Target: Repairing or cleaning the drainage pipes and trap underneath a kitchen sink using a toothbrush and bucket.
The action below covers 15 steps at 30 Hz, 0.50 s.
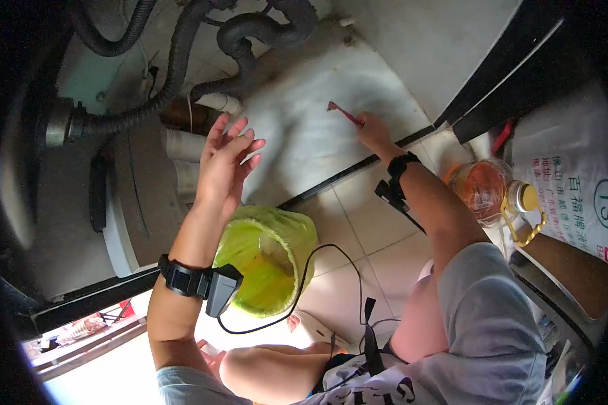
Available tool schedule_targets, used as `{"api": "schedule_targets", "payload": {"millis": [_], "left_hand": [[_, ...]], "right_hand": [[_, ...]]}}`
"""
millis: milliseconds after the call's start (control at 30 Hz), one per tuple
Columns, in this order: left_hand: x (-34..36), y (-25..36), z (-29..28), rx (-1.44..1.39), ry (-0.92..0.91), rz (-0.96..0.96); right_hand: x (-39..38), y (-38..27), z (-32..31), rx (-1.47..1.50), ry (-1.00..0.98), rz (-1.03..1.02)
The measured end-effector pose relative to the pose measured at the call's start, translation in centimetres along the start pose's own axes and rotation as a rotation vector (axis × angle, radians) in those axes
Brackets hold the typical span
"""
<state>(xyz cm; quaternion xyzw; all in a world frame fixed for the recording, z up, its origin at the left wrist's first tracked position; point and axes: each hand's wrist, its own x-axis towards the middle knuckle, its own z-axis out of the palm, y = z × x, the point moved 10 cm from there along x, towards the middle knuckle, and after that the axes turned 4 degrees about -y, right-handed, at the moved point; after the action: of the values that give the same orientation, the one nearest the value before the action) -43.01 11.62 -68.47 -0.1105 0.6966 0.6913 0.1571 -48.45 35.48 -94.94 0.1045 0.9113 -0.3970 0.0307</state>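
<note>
My left hand (pixel 226 158) is raised with fingers apart and slightly curled, holding nothing, above and behind a bin with a yellow-green bag (pixel 257 266). My right hand (pixel 375 135) grips the handle of a small red brush (pixel 346 113), its head over the pale, stained cabinet floor (pixel 304 148). Black corrugated hoses (pixel 236 40) hang above, one beside a short white pipe (pixel 216 102) just beyond my left hand. Both wrists carry black strapped devices.
A large oil bottle (pixel 479 192) with yellow cap and handle stands right of my right forearm, before a white printed sack (pixel 564 162). A dark cabinet edge (pixel 479 74) runs along the upper right. A grey appliance (pixel 125 196) is at left. A black cable loops over the tiled floor (pixel 355 216).
</note>
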Motion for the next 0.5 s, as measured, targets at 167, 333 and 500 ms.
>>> {"api": "schedule_targets", "payload": {"millis": [167, 333, 500], "left_hand": [[-1.0, -0.1, -0.8, -0.046, 0.024, -0.01], [-0.8, -0.1, -0.8, -0.099, -0.031, 0.008], [1.5, -1.2, -0.1, -0.082, -0.004, -0.026]], "right_hand": [[-0.7, -0.6, 2.6, -0.117, -0.065, -0.058], [-2.4, -1.2, 7.4, 0.659, -0.519, 0.083], [-3.6, -2.5, 7.0, 0.887, -0.691, 0.126]]}}
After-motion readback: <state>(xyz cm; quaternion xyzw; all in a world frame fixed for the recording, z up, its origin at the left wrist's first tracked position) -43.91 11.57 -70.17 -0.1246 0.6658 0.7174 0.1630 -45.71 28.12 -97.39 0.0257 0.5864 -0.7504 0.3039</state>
